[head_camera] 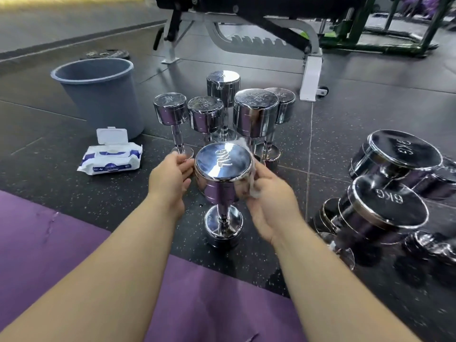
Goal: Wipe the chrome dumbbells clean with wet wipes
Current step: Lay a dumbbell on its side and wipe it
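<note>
The upright dumbbell (223, 169) stands just beyond the purple mat (61, 243). The left hand (170, 178) grips its top rim, and the right hand (269, 206) clutches a wet wipe (251, 187) against its side. Standing dumbbells (255, 112) crowd close behind, while the floor (118, 193) lies open to the left.

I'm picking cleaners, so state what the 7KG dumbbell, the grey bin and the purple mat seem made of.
7KG dumbbell: metal with a mirror-bright chrome finish; it reflects the room sharply.
Grey bin: probably plastic, matte, one even colour with a moulded rolled rim.
Purple mat: likely foam or rubber; the surface is dull and a scuffed crease shows in its left part.
</note>
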A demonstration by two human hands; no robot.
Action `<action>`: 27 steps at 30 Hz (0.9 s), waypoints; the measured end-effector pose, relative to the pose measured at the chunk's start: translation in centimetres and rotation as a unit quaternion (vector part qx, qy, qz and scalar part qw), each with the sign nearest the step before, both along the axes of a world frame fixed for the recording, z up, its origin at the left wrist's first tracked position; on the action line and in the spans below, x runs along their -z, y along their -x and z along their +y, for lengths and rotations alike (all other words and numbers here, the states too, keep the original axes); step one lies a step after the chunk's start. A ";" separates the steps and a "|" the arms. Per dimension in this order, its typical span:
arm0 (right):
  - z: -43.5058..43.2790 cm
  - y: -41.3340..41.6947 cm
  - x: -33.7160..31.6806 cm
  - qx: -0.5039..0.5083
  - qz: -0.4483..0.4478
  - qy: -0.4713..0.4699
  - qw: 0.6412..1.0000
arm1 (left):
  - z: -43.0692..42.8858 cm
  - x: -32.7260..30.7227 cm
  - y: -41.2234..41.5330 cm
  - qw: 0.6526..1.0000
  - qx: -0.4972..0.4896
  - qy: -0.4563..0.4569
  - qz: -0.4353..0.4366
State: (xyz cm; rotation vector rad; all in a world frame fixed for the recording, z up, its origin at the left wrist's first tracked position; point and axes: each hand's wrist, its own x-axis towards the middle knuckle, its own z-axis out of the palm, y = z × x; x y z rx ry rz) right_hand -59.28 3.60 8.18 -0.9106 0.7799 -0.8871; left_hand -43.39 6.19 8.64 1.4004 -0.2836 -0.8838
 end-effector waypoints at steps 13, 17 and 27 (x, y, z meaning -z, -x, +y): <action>5.2 -1.0 -1.0 0.262 0.147 0.159 0.940 | 4.3 -1.0 2.6 0.999 -0.023 -0.043 0.022; 6.6 -2.6 1.5 0.209 0.148 0.063 0.965 | 4.2 -1.0 3.3 0.998 -0.011 -0.060 0.004; 5.8 -1.4 0.2 0.219 0.053 0.045 0.973 | 6.7 -2.0 6.4 0.971 0.178 -0.017 0.156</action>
